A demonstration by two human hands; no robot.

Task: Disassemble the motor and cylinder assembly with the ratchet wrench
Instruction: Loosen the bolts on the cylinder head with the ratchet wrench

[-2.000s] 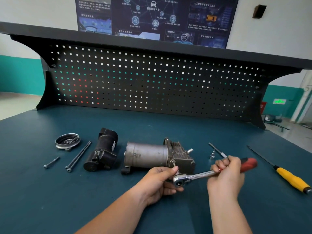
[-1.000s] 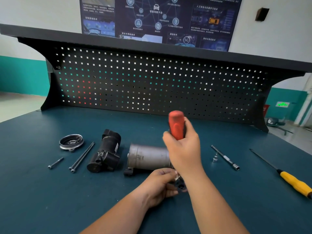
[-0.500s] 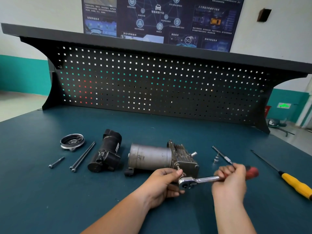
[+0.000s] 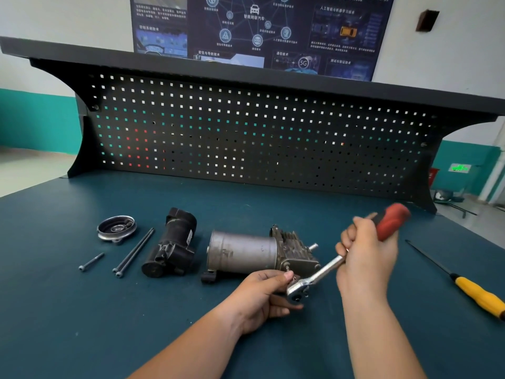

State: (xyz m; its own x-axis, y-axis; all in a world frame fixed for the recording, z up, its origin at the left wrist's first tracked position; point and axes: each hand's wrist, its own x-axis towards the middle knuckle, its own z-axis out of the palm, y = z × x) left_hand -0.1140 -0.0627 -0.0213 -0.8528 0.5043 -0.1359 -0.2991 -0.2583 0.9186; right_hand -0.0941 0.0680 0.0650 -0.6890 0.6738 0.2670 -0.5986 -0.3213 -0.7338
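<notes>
The motor and cylinder assembly (image 4: 246, 253) lies on its side at the bench's middle, grey motor can to the left, finned metal block to the right. The ratchet wrench (image 4: 322, 272) has its chrome head at the block's near right corner and its red handle raised up to the right. My right hand (image 4: 366, 253) grips that handle. My left hand (image 4: 262, 296) holds the wrench head from the left, thumb on top, fingers curled under. The fastener under the head is hidden.
A black housing part (image 4: 172, 247), two long bolts (image 4: 134, 253), a short bolt (image 4: 91, 261) and a round metal cap (image 4: 117, 227) lie to the left on the blue bench. A yellow-handled screwdriver (image 4: 464, 285) lies at the right. The pegboard (image 4: 246, 138) stands behind.
The wrench handle has swung from lying low to the right up and away, with my right hand on it. Earlier it swung upright and back down. My left hand stays at the head.
</notes>
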